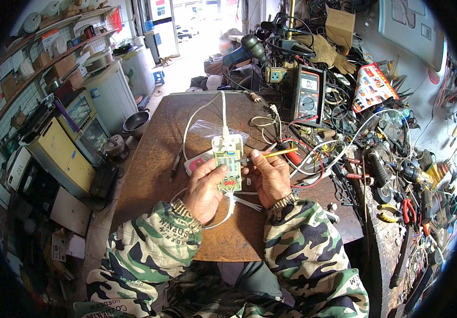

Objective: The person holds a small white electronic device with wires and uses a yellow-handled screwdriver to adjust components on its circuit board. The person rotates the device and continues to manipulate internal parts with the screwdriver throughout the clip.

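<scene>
My left hand is closed on a pale green circuit board, its thumb pressed on the front face. White wires run from the board's lower end. Pinched in my right hand is a slim tool with a yellow shaft; its dark tip points at the board's right side, and I cannot tell whether it touches. Just beyond the board sits a white plastic housing with a white cable leading away. A white and pink piece lies partly hidden behind my left hand.
A multimeter stands at the table's back right, near red and white leads. Pliers, tools and tangled wires crowd the right side. A thin dark pen-like tool lies on the wooden table at left. Shelves line the left wall.
</scene>
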Demonstrator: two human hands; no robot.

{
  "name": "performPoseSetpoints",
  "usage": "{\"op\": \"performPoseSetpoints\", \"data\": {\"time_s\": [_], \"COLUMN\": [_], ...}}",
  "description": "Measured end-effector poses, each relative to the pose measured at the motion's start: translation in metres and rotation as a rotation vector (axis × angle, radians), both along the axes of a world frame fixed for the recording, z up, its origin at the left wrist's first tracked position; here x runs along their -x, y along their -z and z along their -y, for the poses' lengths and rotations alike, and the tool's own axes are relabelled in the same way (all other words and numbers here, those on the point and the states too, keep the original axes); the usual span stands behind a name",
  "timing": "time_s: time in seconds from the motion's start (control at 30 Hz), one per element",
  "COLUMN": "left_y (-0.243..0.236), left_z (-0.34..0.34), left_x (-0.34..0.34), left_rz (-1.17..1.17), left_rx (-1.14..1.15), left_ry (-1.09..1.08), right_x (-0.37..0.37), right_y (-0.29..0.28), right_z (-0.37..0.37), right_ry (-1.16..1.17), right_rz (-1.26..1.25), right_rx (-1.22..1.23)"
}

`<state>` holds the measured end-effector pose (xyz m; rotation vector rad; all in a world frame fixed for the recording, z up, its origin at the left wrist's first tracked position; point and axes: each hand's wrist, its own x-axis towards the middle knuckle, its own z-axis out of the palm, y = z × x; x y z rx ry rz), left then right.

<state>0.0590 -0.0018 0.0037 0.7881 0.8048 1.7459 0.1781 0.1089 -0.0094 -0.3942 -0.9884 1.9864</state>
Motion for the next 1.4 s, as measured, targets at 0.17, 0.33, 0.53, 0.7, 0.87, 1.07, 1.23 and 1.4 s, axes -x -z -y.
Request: {"op": "performPoseSetpoints", "data": {"time_s": [0.17, 0.33, 0.53, 0.7, 0.87, 1.07, 1.23, 1.4], "left_y": [0.001, 0.001, 0.005, 0.007, 0.001, 0.002, 0.003, 0.004], "left_z": [-0.003, -0.003, -0.004, -0.003, -0.002, -0.002, -0.002, -0.003], "left_x": [-0.002, -0.001, -0.002, -0.001, -0.004, -0.004, -0.002, -0.002], "left_rz": [-0.012, -0.017, -0.015, -0.003, 0.021, 0.039, 0.082, 0.079], "left_rx": [-0.009, -0.014, -0.016, 0.003, -0.003, 0.007, 0.021, 0.02], "left_ry": [-0.016, -0.02, -0.037, -0.045, -0.031, -0.033, -0.045, -0.052], "right_x": [0.0, -0.001, 0.0, 0.0, 0.001, 0.002, 0.001, 0.001], "right_y": [-0.005, -0.007, -0.005, -0.003, -0.003, -0.001, -0.005, -0.007], "right_z": [0.002, 0.002, 0.003, 0.002, 0.003, 0.001, 0.004, 0.005], "right_ry": [0.021, 0.018, 0.041, 0.05, 0.053, 0.057, 0.042, 0.043], "right_rz": [-0.009, -0.009, 0.033, 0.041, 0.036, 0.024, 0.006, -0.002], "right_rx": [0.08, 0.056, 0.041, 0.021, 0.027, 0.012, 0.03, 0.029]}}
